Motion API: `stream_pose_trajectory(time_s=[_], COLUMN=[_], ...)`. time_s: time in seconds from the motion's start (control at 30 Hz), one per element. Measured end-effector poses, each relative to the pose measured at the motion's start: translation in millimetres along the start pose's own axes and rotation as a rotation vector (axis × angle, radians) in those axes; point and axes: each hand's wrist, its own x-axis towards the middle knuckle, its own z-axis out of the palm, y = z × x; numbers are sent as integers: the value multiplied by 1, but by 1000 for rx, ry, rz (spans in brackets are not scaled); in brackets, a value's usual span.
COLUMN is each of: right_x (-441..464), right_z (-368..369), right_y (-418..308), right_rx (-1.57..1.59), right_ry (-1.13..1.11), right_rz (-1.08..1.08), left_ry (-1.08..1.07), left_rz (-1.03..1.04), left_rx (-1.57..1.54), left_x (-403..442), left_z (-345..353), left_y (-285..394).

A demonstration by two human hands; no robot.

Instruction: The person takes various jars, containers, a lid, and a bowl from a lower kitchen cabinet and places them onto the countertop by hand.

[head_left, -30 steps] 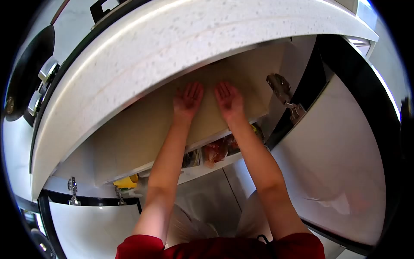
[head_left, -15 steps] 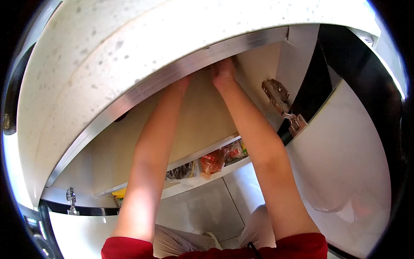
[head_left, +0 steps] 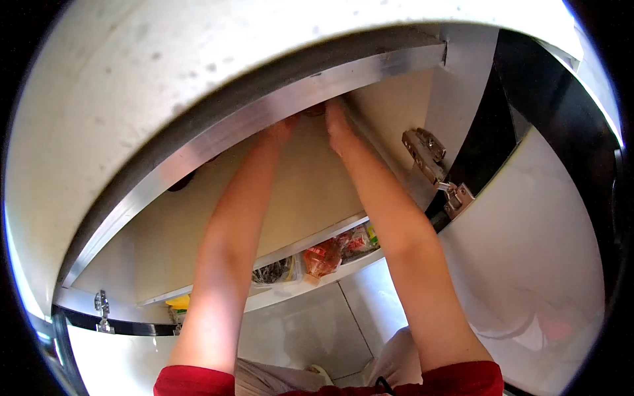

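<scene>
Both my arms reach deep into an open cupboard, over its beige shelf (head_left: 304, 178). My left hand (head_left: 284, 128) shows only at the wrist and back, and the metal front rail hides its fingers. To its right, my right hand (head_left: 335, 122) also passes behind the rail, with its fingers out of sight. Between the two hands, a small part of a reddish-brown thing (head_left: 316, 110) shows just under the rail. It is too covered to name, and I cannot tell whether either hand grips it.
A metal rail (head_left: 277, 105) runs under the speckled countertop (head_left: 132, 86). Hinges (head_left: 429, 155) hold the open right door (head_left: 528, 264). Below the shelf lie a red packet (head_left: 322, 257) and a bag of dark stuff (head_left: 272, 271). A dark object (head_left: 181, 181) pokes out at left.
My view has shifted slightly, and more of the rail's dark upper edge shows. My right hand sits a little further behind the rail. The reddish-brown thing between the hands shows more.
</scene>
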Motion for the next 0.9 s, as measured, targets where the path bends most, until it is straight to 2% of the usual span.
stream_pose_trajectory(time_s=[0.03,0.1,0.17,0.2,0.3,0.33,0.4,0.5,0.57,0.67,0.7,0.77,0.8,0.87,0.9], right_x=[-8,-24,-36,-36,-20,-14,-7,-3,-7,-22,-30,-49,-61,-84,-97], right_z=[5,16,26,29,16,10,1,-1,-2,2,5,14,19,29,35], right_y=[4,7,10,9,-2,-7,-14,-15,-14,-15,-14,-11,-11,-8,-7], right_rx=[-97,-184,-215,-205,-133,-109,-77,-64,-64,-86,-105,-135,-147,-152,-150], right_ry=[54,115,150,153,107,85,49,16,5,-2,4,7,0,-28,-46], right_rz=[-72,-146,-191,-196,-133,-105,-65,-36,-31,-55,-75,-104,-116,-117,-115], left_ry=[26,57,-194,-192,-107,19,140,75,-106,-149,-151,6,8,208,217], left_rz=[185,373,162,168,368,389,406,401,192,264,266,261,264,220,224], left_rx=[232,468,143,149,238,325,403,570,457,448,450,545,546,529,533], left_x=[-40,-56,-38,-40,-48,-57,-54,-29,-31,-16,-33,-91,-100,-116,-127], left_z=[43,54,19,21,30,46,50,26,31,-9,7,51,49,35,32], left_y=[-24,-33,-30,-27,-26,-23,-22,-20,-19,-16,-15,-17,-16,-6,-2])
